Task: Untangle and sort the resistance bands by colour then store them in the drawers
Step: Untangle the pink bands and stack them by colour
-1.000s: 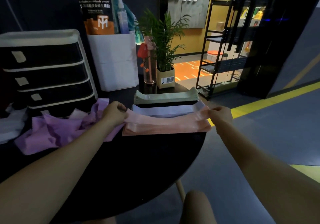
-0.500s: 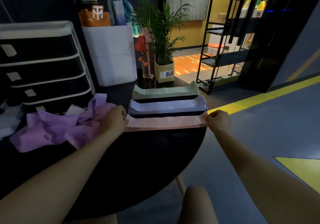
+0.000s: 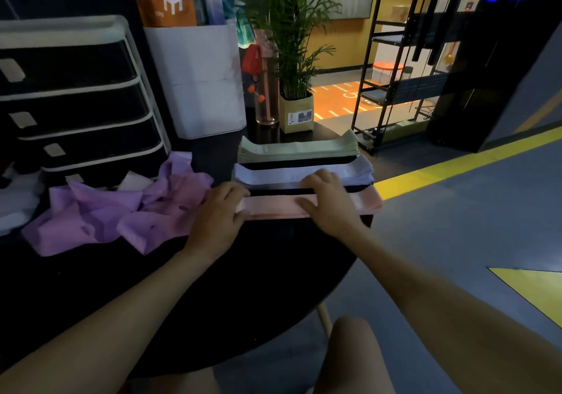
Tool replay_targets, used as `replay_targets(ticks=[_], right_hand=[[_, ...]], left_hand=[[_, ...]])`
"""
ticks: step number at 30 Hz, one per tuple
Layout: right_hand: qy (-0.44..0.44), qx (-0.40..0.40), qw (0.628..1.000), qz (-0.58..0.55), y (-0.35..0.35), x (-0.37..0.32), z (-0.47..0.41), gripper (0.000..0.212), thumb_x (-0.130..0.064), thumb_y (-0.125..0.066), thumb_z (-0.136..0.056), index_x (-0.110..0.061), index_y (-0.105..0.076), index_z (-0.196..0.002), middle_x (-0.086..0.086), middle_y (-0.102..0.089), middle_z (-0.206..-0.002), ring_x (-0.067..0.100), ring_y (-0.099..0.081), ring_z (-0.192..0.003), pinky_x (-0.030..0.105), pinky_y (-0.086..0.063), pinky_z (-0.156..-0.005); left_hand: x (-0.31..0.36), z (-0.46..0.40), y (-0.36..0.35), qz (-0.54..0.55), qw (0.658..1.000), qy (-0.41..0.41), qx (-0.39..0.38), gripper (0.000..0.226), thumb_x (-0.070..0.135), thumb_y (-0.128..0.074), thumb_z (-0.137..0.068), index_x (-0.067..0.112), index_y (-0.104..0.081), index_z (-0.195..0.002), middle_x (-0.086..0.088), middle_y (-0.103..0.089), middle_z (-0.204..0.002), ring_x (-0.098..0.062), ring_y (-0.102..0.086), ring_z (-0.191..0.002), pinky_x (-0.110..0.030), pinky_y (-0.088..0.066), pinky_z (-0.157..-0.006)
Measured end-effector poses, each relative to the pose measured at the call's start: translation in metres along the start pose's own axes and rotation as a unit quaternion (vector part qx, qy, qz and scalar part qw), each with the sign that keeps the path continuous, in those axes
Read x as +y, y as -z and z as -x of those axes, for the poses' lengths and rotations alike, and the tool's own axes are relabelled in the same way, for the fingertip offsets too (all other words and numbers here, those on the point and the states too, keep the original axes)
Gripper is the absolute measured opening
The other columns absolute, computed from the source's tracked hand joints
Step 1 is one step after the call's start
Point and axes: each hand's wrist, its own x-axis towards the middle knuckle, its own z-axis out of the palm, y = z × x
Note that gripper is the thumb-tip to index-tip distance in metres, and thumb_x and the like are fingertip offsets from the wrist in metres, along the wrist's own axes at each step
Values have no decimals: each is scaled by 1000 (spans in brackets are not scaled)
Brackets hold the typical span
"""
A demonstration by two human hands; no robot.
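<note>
Resistance bands lie on the round black worktop [image 3: 249,275], partly sorted. Drawer unit [image 3: 76,101], black fronts in a white frame with pale labels, stands at the worktop's back left, all drawers closed. White bin [image 3: 197,80] just right of it, holding an orange-and-black pouch and bottles. Potted palm [image 3: 293,43] behind the stacks, with a clear bottle [image 3: 267,89] beside it. Black metal shelving rack [image 3: 404,58] stands on the floor at far right.

Purple bands [image 3: 121,214] sit in a crumpled, unsorted heap in front of the drawers, left of centre. Three flat stacks sit in a row on the right half: green stack [image 3: 296,148] farthest, white stack [image 3: 282,174] in the middle, pink stack [image 3: 273,206] nearest, with dark gaps between them.

Left hand [image 3: 217,214] rests on the left end of the pink stack, fingers bent over its edge; whether this grip pinches the band or only presses it cannot be told. Right hand [image 3: 330,202] lies flat, fingers spread, pressing the pink stack right of centre, fingertips reaching the white stack's near edge.
</note>
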Motion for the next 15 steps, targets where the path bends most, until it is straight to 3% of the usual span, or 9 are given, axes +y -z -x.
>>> replay_targets(ticks=[4,8,15], right_hand=[[54,-62,997,7,-20,-17,-5,52,-42,-60,-87,-13,-51,-129,6,-48,-129,25,-40,-119,34,-34,-98],[72,-84,993,36,-32,-12,-6,62,-51,-56,-86,-14,-46,-135,7,-46,-136,27,-38,-125,37,-31,-103],[68,-77,993,52,-41,-10,-5,52,-53,-48,-90,-21,-46,-131,0,-47,-129,22,-42,-119,35,-33,-98]], left_hand=[[-5,10,-7,22,999,28,-10,31,8,-59,-87,9,-61,-118,-4,-56,-123,-23,-49,-116,-30,-36,-100],[-6,10,-8,17,999,42,-12,35,9,-57,-87,9,-59,-122,-5,-56,-127,-21,-49,-118,-26,-32,-101],[-8,11,-8,-15,1000,12,13,22,4,-59,-85,9,-67,-105,-4,-65,-107,-21,-58,-100,-24,-38,-89]])
